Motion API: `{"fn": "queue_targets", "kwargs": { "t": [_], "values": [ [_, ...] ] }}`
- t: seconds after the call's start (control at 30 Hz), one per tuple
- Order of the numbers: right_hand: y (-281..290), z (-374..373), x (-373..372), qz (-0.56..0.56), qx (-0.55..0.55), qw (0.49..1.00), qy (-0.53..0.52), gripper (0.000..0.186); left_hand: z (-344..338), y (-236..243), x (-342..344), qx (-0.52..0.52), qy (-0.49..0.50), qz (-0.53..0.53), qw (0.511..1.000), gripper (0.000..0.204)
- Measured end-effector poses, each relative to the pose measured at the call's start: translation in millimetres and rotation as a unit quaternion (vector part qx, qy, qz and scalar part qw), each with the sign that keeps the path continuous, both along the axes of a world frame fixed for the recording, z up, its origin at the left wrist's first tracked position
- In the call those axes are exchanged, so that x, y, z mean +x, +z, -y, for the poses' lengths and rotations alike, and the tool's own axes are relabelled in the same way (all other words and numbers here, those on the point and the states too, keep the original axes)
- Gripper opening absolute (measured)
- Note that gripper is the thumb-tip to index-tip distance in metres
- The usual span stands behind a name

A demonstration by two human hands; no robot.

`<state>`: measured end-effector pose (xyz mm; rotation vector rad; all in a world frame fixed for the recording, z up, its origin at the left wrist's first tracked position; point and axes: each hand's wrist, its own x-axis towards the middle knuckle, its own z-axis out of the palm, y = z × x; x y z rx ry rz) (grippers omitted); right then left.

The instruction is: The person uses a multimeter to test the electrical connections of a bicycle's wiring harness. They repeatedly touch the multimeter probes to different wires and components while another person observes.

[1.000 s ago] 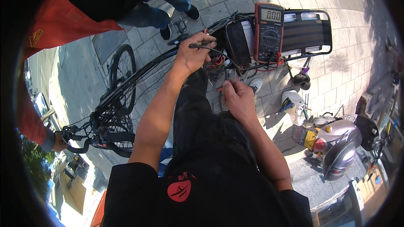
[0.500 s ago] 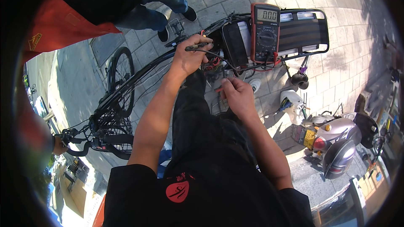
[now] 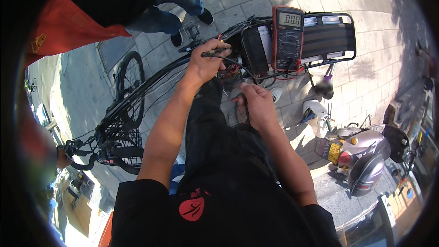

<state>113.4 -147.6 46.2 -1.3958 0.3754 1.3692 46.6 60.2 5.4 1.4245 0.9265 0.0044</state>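
Note:
My left hand (image 3: 204, 62) pinches a black multimeter test probe (image 3: 214, 53), held over an opened part of an electric bike where red and black wires (image 3: 232, 70) bunch together. Lower and to the right, my right hand (image 3: 259, 105) is closed, fingers bent, just below those wires; what sits in its fingertips is too small to make out. A red-edged digital multimeter (image 3: 288, 41) rests by the black rear rack (image 3: 328, 37), its screen lit and leads plugged in at the bottom. Between meter and wires stands a black case (image 3: 254, 50).
The bike's handlebar (image 3: 84, 160) and wire basket (image 3: 120, 139) lie to the left, where a person's hand (image 3: 64, 158) grips the bar. Another person in jeans (image 3: 176, 2) stands at the far side. A silver scooter (image 3: 366, 148) is parked at right on the paving (image 3: 370, 77).
The view has shifted slightly. My left hand keeps the probe in about the same place; the right hand's fingers have moved a little. The meter's display looks much the same.

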Motion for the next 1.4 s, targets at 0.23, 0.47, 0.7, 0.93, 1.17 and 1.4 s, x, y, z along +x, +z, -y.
{"fn": "queue_targets", "kwargs": {
  "t": [0.23,0.47,0.7,0.93,1.17,1.4],
  "values": [
    [-8,-1,-2,0.069,-0.002,0.997,0.036,0.027,5,7,1,0.001,0.02,-0.022,1.0,0.02],
    [-8,-1,-3,-0.073,0.03,0.994,-0.078,0.028,5,9,2,0.007,0.02,-0.025,0.999,0.019],
    [-15,-2,-6,-0.013,-0.02,1.0,0.013,0.028,2,13,3,-0.011,0.029,-0.027,0.999,0.02],
    [-8,1,-3,-0.15,0.054,0.979,-0.129,0.026,3,-2,0,-0.022,0.022,0.003,1.0,0.022],
    [8,-10,1,-0.095,-0.018,0.993,-0.07,0.027,2,-15,-3,-0.011,0.026,0.023,0.999,0.021],
    [-37,14,4,-0.1,0.009,0.993,-0.06,0.03,2,-19,5,0.125,-0.044,0.069,0.989,0.017]
  ]
}}
